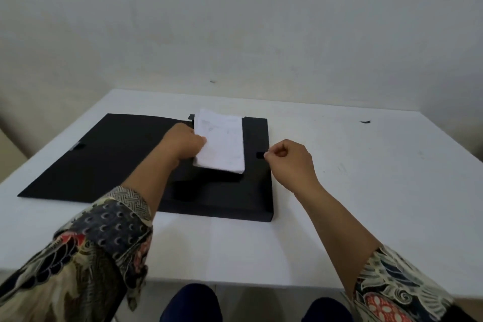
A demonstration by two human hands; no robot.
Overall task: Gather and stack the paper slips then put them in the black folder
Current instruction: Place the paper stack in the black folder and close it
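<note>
Head view: black folder (125,157) lies open across the white tabletop (366,178), mid-frame. Left hand (183,144) is clamped on the left edge of the stack of paper slips (222,146), holding it just above the folder's right half, probably to lower it in square. Right hand (290,159) is loosely curled with fingertips pinched at the folder's right edge (likely steadying it, or on a small dark tab; too small to tell). No loose slips are visible; gathering looks done, placing is nearly finished.
</note>
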